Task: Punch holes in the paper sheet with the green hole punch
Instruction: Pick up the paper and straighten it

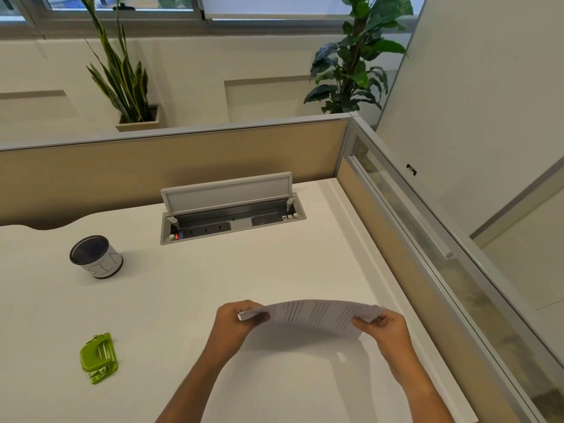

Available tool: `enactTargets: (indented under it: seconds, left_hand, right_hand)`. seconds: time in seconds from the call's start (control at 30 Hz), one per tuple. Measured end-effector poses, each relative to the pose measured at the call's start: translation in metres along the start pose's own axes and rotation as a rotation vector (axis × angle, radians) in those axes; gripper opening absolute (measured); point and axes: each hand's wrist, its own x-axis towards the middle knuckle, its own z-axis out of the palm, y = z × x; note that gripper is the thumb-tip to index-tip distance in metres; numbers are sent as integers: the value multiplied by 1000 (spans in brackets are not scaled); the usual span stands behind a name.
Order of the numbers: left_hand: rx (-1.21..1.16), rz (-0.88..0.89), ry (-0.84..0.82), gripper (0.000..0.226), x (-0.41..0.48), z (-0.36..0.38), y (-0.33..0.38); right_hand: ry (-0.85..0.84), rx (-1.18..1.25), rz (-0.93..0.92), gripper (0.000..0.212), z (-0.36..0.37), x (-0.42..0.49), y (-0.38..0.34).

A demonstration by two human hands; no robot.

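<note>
both hands (235,323) bow the printed paper sheet (317,315) upward

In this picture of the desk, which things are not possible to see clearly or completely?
1. Printed lines on the paper sheet: head view, too small and blurred to read.
2. The sheet's underside: turned away from the camera.
3. Some fingers of the left hand and right hand: hidden under the sheet.
4. Paper slot of the green hole punch: too small to make out.
5. Inside of the cup: too dark.
</note>
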Motion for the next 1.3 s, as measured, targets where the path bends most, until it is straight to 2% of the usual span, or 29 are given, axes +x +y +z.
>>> enactTargets:
  seconds: [0.23, 0.47, 0.6, 0.7, 0.8, 0.9, 1.03, 1.1, 1.2, 1.3]
  left_hand:
    - [17, 17, 61, 16, 2, -5, 3]
    - [60, -22, 30, 21, -8, 2, 1]
    - [68, 5, 26, 21, -10, -13, 21]
    - [144, 160, 71, 38, -12, -32, 49]
    - [515, 431, 81, 52, -13, -37, 85]
    - [647, 598, -14, 56, -10, -23, 114]
    - [545, 557, -73, 23, -2, -5, 129]
    - [416, 503, -51, 16, 1, -3, 126]
    - [189, 372, 11, 16, 1, -9, 118]
    - [51, 276, 21, 14, -3, -13, 107]
  right_hand:
    - [19, 65, -18, 28, 0, 3, -11]
    - [41, 29, 193, 33, 5, -9, 20]
    - [92, -38, 112, 26, 5, -10, 7]
    - [20, -137, -63, 25, 10, -5, -26]
    - [-89, -242, -227, 35, 15, -6, -64]
    - [-149, -398, -347, 44, 25, -9, -96]
    - [-184, -557, -467, 40, 43, -15, -127]
    - [-111, -553, -516, 36, 43, -16, -134]
    - [-2, -335, -437, 62, 39, -15, -128]
    - [-108, 9, -235, 86, 48, -16, -107]
